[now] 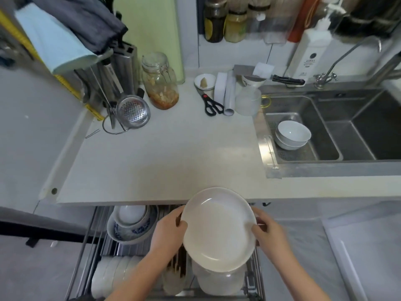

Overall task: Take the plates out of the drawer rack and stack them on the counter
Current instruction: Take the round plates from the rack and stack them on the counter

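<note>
We are looking through a single wide-angle camera worn on the head, facing forward and steeply down. It is taking in the counter [165, 157] ahead, the sink [325, 127] toward the right, and the open drawer rack [97, 246] close beneath us, with straight edges bending near the frame's borders.

Plate [219, 229] held between left hand [168, 232] and right hand [270, 234], above open drawer rack [95, 242], at tabletop [165, 157] front edge. More plates [112, 272] upright in rack lower left, bowls [130, 224] behind them. Sink [325, 131] right of tabletop, bowls inside.
</note>
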